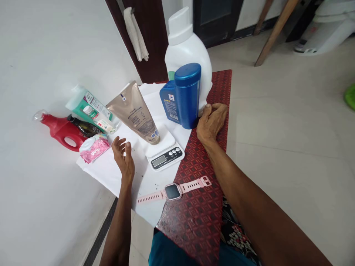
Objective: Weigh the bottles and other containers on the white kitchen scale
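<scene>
My left hand (123,157) hovers over the white paper, palm inward and fingers loosely apart, holding nothing. Nearest to it are a pink wipes pack (95,148) and a white digital kitchen scale (168,158). A beige squeeze tube (135,112) stands cap-down on the scale, tilted to the left. My right hand (211,123) rests beside the base of a blue bottle (188,96), its fingers loosely bent and apart. Whether it touches the bottle is hard to see. Behind stands a big white jug (191,51). A pink smartwatch (173,191) lies flat in front.
Against the left wall stand a red bottle (62,130), a dark bottle (85,127), a green pouch (90,103) and a small clear bottle (101,120). White paper (144,177) partly covers the red patterned tabletop (191,218). A white bucket (323,33) stands on the floor.
</scene>
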Tool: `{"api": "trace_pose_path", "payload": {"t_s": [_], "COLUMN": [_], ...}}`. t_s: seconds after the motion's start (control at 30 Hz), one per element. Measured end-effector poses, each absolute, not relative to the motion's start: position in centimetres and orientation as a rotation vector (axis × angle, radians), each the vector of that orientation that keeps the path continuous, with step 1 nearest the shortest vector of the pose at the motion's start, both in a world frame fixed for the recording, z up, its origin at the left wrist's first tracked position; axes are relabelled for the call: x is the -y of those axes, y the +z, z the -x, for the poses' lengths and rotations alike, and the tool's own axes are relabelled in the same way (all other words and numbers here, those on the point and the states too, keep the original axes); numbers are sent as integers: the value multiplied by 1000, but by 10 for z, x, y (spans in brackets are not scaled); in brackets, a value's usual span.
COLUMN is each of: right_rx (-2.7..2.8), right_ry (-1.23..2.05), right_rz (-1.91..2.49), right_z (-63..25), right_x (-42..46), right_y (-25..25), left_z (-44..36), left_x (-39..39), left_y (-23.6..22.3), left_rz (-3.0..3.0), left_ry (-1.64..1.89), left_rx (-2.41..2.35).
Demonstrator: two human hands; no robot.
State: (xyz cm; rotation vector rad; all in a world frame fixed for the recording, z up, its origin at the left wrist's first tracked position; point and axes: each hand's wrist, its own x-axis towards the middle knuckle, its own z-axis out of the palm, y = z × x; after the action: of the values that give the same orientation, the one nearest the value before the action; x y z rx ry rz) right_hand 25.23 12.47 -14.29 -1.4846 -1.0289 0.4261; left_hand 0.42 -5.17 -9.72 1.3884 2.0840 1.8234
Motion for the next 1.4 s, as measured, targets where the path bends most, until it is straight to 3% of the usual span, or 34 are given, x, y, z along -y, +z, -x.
{"api": "trace_pose_path", "payload": {"t_s": [0.17, 0.37, 0.63, 0.87, 1.4], "right_rx": [1011, 986, 1008, 1020, 1005], "right_ry": [414, 443, 410, 449, 365], "right_rz": [1511, 1527, 1497, 1490, 1437], "right_z": [-251, -251, -252, -253, -250], "right_x": [-124, -128, -127, -126, -132], "right_y": [-142, -141, -144, -143, -153], "left_z": [-49, -64, 15, 96, 99], "left_x": [34, 4, 26, 4, -13], "left_y": [-70, -71, -55, -61, -58], "left_rz": [-1615, -1479, -1254, -914, -1086], "left_ry": [1761, 1665, 1921, 1600, 1447], "left_rx": [-2008, -2017, -2341, -2858, -2871]}}
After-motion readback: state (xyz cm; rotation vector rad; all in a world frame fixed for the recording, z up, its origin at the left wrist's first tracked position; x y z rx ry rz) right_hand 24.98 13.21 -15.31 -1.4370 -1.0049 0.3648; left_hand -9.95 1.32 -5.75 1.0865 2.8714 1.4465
